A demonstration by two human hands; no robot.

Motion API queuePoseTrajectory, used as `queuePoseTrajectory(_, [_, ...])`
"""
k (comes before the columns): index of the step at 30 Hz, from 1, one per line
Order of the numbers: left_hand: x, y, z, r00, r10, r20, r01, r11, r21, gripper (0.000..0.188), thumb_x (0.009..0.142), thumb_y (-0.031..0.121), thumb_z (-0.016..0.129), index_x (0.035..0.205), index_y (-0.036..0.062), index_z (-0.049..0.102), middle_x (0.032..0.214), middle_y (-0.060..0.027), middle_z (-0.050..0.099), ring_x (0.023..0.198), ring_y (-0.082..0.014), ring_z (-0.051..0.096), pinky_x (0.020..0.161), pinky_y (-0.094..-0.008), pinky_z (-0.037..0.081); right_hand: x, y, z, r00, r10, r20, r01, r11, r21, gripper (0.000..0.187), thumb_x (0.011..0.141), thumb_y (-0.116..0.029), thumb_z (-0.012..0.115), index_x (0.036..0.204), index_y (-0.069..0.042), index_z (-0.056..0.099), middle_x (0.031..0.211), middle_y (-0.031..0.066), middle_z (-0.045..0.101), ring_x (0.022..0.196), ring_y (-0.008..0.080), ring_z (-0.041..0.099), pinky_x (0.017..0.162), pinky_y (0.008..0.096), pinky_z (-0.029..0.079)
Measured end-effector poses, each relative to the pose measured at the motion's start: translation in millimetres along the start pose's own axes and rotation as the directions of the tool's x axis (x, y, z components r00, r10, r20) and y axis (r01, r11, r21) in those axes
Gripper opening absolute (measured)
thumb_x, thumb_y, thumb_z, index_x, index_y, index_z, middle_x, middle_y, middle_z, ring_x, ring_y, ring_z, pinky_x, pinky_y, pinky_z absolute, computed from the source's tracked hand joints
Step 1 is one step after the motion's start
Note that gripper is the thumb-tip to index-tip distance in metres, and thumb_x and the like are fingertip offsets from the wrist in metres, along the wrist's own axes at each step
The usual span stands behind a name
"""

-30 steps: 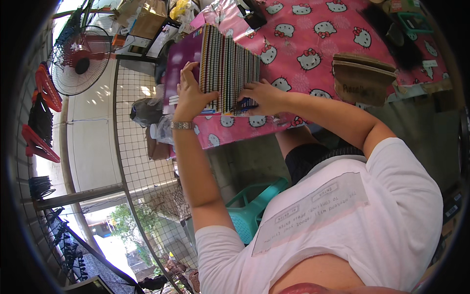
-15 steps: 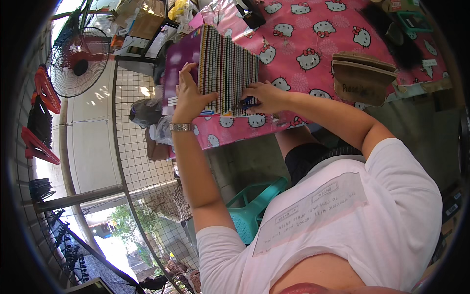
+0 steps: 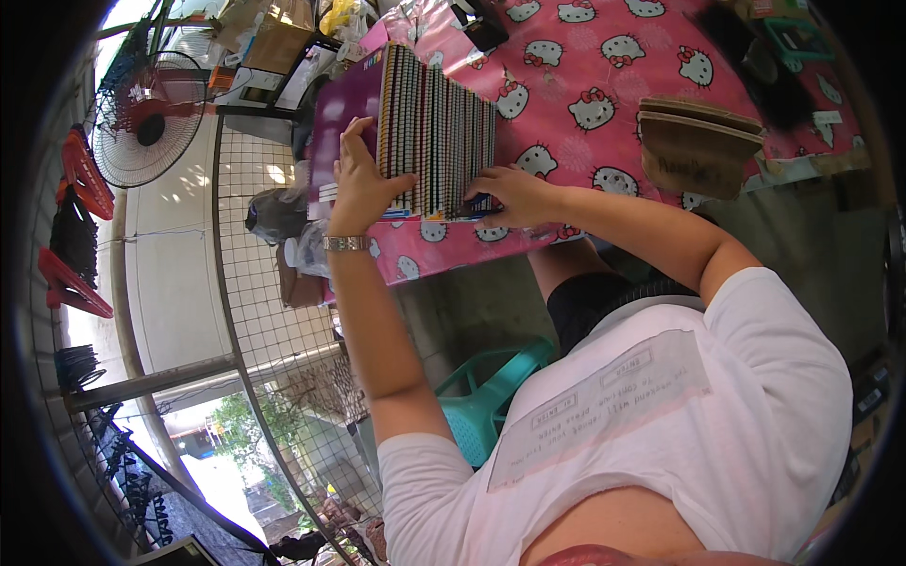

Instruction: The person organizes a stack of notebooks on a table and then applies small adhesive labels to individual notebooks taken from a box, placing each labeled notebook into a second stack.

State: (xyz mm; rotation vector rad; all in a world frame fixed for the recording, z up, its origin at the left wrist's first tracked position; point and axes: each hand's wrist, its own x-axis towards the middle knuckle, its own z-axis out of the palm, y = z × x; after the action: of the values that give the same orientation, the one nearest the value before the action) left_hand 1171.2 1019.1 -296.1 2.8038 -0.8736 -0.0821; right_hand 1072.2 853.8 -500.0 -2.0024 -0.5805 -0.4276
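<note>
A row of several spiral notebooks (image 3: 437, 132) stands on the table with the coiled spines facing up. The leftmost one shows a purple cover (image 3: 347, 108). Across that cover's near part lies my left hand (image 3: 363, 184), fingers spread, the thumb reaching over the spines. My right hand (image 3: 510, 193) is at the near right end of the row, its fingers bent around the corner of the last notebooks, where a dark blue cover edge shows. Part of the right fingertips is hidden against the notebooks.
The table wears a pink cartoon-cat cover (image 3: 585, 71). Folded brown cardboard (image 3: 700, 151) lies to the right, a black object (image 3: 479, 26) at the back. A green plastic stool (image 3: 481, 406) stands below the table edge. On the left are a fan (image 3: 149, 123) and a wire grid (image 3: 264, 179).
The view has shifted slightly. Both hands stay at nearly the same places on the notebooks; the right fingers have moved a little along the last notebooks' near corner.
</note>
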Motion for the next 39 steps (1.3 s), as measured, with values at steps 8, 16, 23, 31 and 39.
queuePoseTrajectory(8, [-2,-1,4,0.992,0.098,-0.076,-0.092,0.993,0.078,0.096,0.06,0.014,0.086,0.137,0.0081,0.03,0.128,-0.0221,0.05,0.121,-0.0381,0.049,0.102,-0.0431,0.038,20,-18,-8,0.711,0.435,0.552,-0.684,0.61,0.4,0.031,0.087,-0.031,0.069,0.105,-0.007,0.064,0.084,0.0142,0.066,0.071,0.0313,0.066,0.066,0.0422,0.051])
queuePoseTrajectory(16, [1,2,1,1.0,0.003,0.003,-0.003,1.0,0.005,0.098,0.06,0.023,0.086,0.14,0.0104,0.03,0.15,-0.0209,0.031,0.14,-0.0374,0.031,0.113,-0.052,0.019,1,5,18,1.0,-0.005,0.005,0.005,0.998,-0.062,0.033,0.086,-0.03,0.069,0.109,-0.006,0.063,0.092,0.0148,0.067,0.082,0.0312,0.066,0.073,0.0426,0.05])
queuePoseTrajectory(23, [-4,-2,2,1.0,-0.007,0.006,0.007,1.0,0.018,0.099,0.06,0.023,0.086,0.14,0.0109,0.029,0.151,-0.0212,0.03,0.14,-0.0375,0.031,0.113,-0.0515,0.019,18,-7,2,0.666,0.379,0.643,-0.709,0.59,0.387,0.035,0.086,-0.03,0.069,0.11,-0.005,0.062,0.096,0.0173,0.067,0.088,0.0331,0.067,0.079,0.0444,0.05])
queuePoseTrajectory(31, [1,2,1,0.999,0.035,-0.002,-0.035,0.999,0.01,0.098,0.06,0.023,0.086,0.139,0.0111,0.029,0.15,-0.0209,0.031,0.14,-0.0378,0.031,0.113,-0.0512,0.02,-1,11,19,0.989,0.104,0.101,-0.116,0.986,0.117,0.032,0.088,-0.031,0.067,0.103,-0.003,0.064,0.087,0.0152,0.065,0.085,0.0323,0.066,0.076,0.0441,0.05])
queuePoseTrajectory(39, [-1,1,1,1.0,0.006,-0.005,-0.006,0.999,0.043,0.098,0.059,0.023,0.086,0.138,0.0095,0.03,0.147,-0.019,0.034,0.138,-0.0366,0.034,0.112,-0.0494,0.022,1,-2,5,0.945,0.224,0.239,-0.261,0.956,0.135,0.034,0.086,-0.032,0.066,0.107,-0.006,0.064,0.097,0.0178,0.067,0.093,0.0347,0.066,0.08,0.0455,0.049])
